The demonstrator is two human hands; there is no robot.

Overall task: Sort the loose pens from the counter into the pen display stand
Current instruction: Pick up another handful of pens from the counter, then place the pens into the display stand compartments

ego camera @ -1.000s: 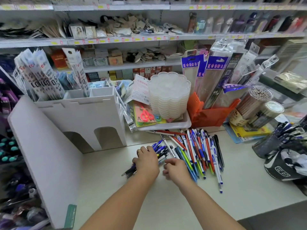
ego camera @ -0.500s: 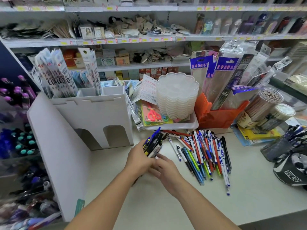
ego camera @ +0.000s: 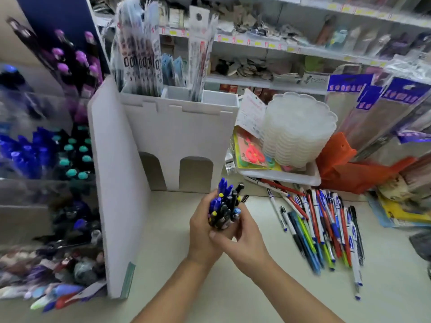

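Blue and black plastic pens, a bunched handful [ego camera: 225,203], stand upright above the pale counter [ego camera: 177,259] — gripped by the left hand [ego camera: 205,231], with the right hand [ego camera: 242,243] cupped round their lower ends. Loose pens [ego camera: 321,229] lie right; the tiered clear pen display stand [ego camera: 46,159] sits far left.

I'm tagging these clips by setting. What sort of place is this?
Most likely a stationery shop: shelves edged with yellow price tags, a pen display stand full of capped pens, and packaged refills standing in a white organiser.
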